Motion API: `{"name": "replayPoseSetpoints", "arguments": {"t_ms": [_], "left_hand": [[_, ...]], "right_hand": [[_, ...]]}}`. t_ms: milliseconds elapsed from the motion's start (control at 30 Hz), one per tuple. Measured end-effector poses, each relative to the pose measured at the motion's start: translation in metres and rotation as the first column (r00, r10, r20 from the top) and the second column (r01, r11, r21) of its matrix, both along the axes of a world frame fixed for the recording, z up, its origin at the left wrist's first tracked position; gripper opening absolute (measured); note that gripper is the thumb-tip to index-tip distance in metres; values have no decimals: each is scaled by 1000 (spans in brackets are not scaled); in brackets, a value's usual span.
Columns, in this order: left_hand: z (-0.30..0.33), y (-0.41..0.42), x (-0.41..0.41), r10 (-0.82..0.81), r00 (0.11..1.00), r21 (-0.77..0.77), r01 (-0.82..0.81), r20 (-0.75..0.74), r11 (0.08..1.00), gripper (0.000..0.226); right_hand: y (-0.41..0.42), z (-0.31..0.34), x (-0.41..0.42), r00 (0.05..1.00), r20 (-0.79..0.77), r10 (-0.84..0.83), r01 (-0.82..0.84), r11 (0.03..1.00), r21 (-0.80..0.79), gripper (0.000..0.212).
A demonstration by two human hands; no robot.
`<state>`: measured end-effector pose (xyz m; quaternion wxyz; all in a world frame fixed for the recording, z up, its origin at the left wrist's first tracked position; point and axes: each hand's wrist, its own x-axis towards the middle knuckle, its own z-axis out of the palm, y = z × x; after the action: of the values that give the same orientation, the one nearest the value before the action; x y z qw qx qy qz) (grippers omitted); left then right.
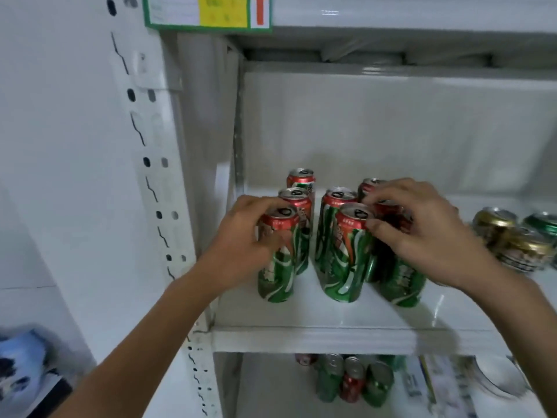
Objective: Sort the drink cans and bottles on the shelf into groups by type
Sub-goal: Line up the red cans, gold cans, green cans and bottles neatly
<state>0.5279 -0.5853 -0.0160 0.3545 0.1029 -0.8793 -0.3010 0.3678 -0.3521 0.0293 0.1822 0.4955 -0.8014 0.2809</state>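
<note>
Several tall green cans with red tops stand in rows at the left end of the white shelf (301, 339). My left hand (241, 233) is wrapped around the front left can (278, 267). My right hand (422, 233) grips a green can (402, 285) at the right of the group, its top hidden under my fingers; the thumb touches the front middle can (346, 260). More of the same cans stand behind (300, 179). Gold-topped cans (518, 245) and a green-topped can (542, 224) stand farther right on the same shelf.
A white perforated upright (156, 188) borders the shelf on the left. The shelf below holds several green and red cans (352, 381) and white dishes (497, 378). A price label (208, 12) hangs on the upper shelf edge. A blue-white object (21, 360) lies at lower left.
</note>
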Motion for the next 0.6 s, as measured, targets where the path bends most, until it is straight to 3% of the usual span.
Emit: {"name": "replayPoseSetpoints", "arguments": {"t_ms": [100, 433, 500, 600], "left_hand": [[-1, 2, 0, 99, 995, 6, -99, -18, 995, 43], [-2, 19, 0, 231, 973, -27, -230, 29, 973, 51], [-4, 20, 0, 229, 973, -34, -228, 19, 973, 50], [-4, 19, 1, 226, 973, -81, -222, 39, 972, 48]], "right_hand": [[6, -1, -7, 999, -4, 32, -31, 970, 241, 50], [-24, 10, 0, 926, -365, -95, 212, 932, 294, 62], [-28, 10, 3, 940, -333, -71, 159, 956, 246, 58], [-24, 12, 5, 993, -112, 44, -23, 983, 182, 51]]}}
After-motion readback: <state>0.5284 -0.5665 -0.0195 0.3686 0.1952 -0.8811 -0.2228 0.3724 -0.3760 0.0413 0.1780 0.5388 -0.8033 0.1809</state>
